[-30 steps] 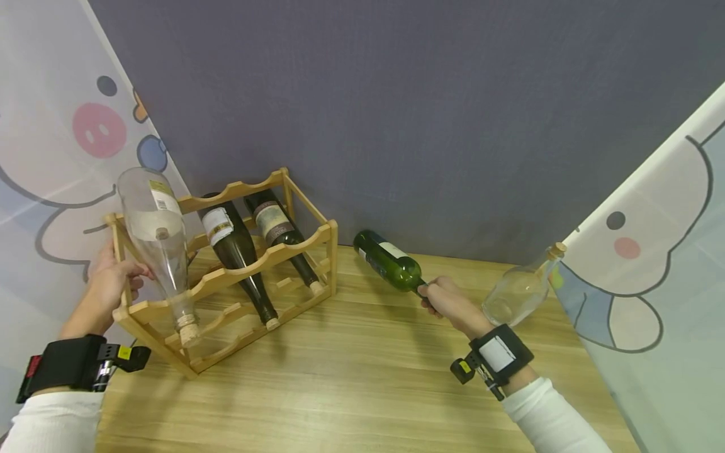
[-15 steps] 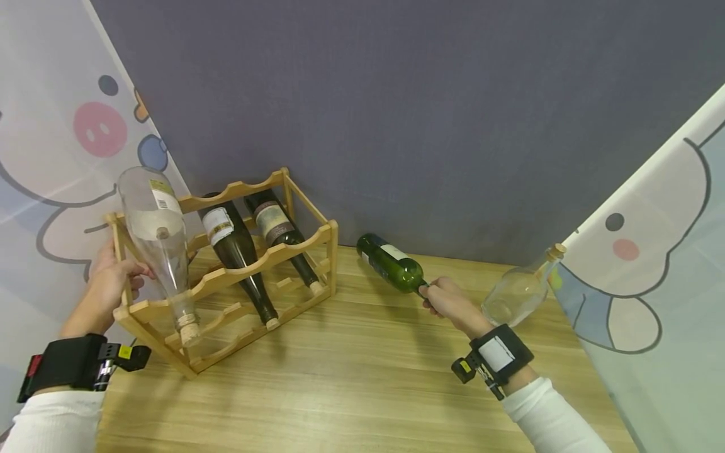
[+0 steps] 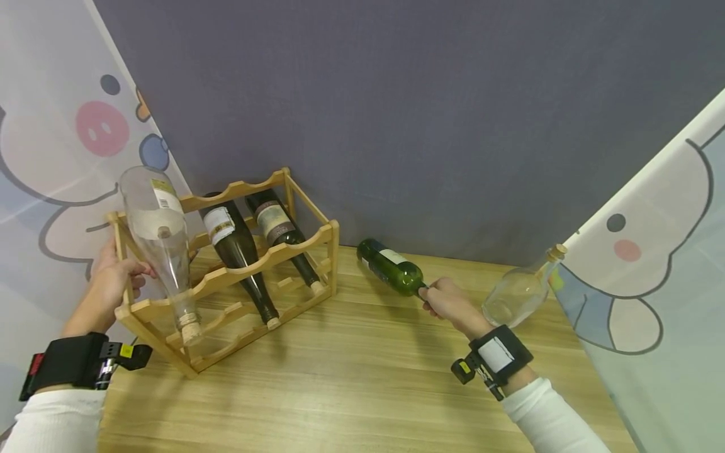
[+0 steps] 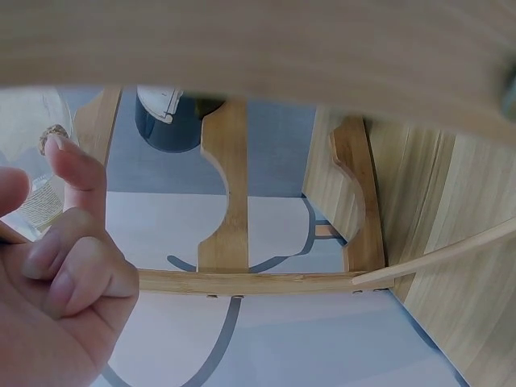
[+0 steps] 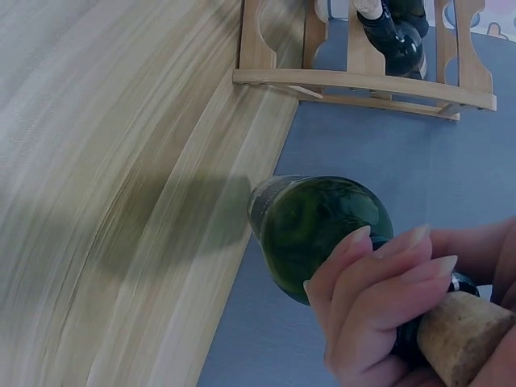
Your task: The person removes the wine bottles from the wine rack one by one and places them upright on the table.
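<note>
My right hand (image 3: 450,303) grips a green wine bottle (image 3: 391,267) by its neck, base pointing away to the left. In the right wrist view the fingers (image 5: 375,298) wrap the neck just below its cork (image 5: 463,334). At the left, my left hand (image 3: 107,286) holds the side of a wooden wine rack (image 3: 331,236), fingers curled inward around it. On the rack lie a large clear bottle (image 3: 155,220), a dark bottle with a white label (image 3: 229,236), and another dark bottle with a beige label (image 3: 274,223), necks toward me.
A clear corked bottle (image 3: 518,296) is beyond my right wrist, near the right wall. A grey back panel (image 3: 396,126) rises behind the wooden tabletop (image 3: 340,377). Walls with cartoon prints (image 3: 102,129) close in both sides.
The green bottle's base end has moved slightly down and toward me, still in my right hand. My left hand and the rack stay about where they were.
</note>
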A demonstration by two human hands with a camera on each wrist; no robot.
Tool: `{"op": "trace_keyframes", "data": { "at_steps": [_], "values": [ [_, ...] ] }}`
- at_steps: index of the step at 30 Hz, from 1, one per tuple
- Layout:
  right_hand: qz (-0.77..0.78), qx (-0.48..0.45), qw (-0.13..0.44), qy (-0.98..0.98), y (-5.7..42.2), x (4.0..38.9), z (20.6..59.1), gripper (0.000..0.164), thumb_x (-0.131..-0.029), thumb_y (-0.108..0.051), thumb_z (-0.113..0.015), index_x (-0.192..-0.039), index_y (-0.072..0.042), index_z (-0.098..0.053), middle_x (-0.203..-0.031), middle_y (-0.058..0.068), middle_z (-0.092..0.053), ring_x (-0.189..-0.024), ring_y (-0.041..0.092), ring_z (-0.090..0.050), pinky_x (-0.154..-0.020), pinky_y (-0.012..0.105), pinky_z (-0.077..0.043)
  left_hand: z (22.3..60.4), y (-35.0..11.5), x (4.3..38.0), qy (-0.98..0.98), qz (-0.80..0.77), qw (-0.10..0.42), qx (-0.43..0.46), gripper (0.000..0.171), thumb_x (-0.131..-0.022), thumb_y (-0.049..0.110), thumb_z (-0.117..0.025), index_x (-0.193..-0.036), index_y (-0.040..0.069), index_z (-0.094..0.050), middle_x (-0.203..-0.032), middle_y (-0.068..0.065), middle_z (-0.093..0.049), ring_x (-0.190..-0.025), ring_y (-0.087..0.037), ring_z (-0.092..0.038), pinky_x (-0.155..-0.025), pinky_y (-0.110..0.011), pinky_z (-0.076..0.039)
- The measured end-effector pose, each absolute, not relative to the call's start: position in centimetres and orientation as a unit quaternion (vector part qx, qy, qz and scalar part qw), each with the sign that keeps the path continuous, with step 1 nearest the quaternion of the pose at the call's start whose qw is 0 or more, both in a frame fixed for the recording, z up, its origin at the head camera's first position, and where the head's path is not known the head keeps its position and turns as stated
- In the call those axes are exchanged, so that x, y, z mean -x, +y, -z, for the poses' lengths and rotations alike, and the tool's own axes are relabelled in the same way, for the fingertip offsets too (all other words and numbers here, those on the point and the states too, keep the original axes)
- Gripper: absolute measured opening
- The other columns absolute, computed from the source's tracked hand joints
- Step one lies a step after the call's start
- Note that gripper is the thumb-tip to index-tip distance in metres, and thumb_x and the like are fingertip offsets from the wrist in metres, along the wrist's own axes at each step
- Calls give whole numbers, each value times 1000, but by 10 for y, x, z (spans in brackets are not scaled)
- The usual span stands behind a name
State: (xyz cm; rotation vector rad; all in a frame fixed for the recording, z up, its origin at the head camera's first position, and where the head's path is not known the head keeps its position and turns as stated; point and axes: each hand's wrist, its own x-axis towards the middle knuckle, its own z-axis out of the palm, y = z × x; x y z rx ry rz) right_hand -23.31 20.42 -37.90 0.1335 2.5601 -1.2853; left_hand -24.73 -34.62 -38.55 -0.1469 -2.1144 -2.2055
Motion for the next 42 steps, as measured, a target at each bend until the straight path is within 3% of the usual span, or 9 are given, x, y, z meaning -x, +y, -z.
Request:
{"op": "trace_keyframes", "data": {
  "at_steps": [12,17,22,31,38,42],
  "values": [
    [431,-42,152,888,206,232,385,41,-99,-13,-47,-59,-16,-39,-59,-2,-49,-51,9,-40,-50,21,-30,386,-345,248,-685,725,43,50,43,-93,-12,-27,-117,23,-32,-67,3,-62,-43,-10,-38,-40,-30,-20],
    [427,-40,169,888,205,232,383,28,-99,-13,-49,-71,-9,-48,-65,0,-51,-54,10,-42,-53,21,-35,386,-345,248,-682,728,47,53,43,-92,-13,-28,-117,22,-32,-65,3,-63,-42,-9,-37,-43,-34,-15],
    [420,-23,160,893,207,232,382,18,-99,-16,-53,-96,2,-57,-74,6,-55,-56,13,-48,-53,23,-40,386,-346,247,-684,727,45,48,44,-93,-11,-28,-120,24,-30,-67,3,-63,-44,-10,-38,-43,-32,-18],
    [402,-19,102,910,213,238,376,34,-95,-16,-62,-117,9,-54,-90,16,-68,-58,15,-59,-58,28,-49,387,-344,248,-680,730,45,58,47,-92,-12,-27,-123,23,-31,-67,3,-64,-41,-9,-37,-41,-32,-19],
    [461,-48,11,886,216,245,371,36,-89,-13,-70,-118,6,-61,-107,24,-69,-65,16,-70,-63,25,-57,386,-344,249,-679,730,53,58,43,-91,-13,-28,-117,20,-34,-66,4,-64,-40,-9,-38,-39,-30,-22],
    [492,-67,-41,867,216,245,371,41,-86,-15,-74,-121,3,-60,-106,24,-71,-67,13,-72,-67,25,-58,386,-344,249,-673,736,49,54,41,-92,-13,-28,-117,19,-34,-66,3,-64,-40,-9,-38,-39,-30,-21]
  ]
}}
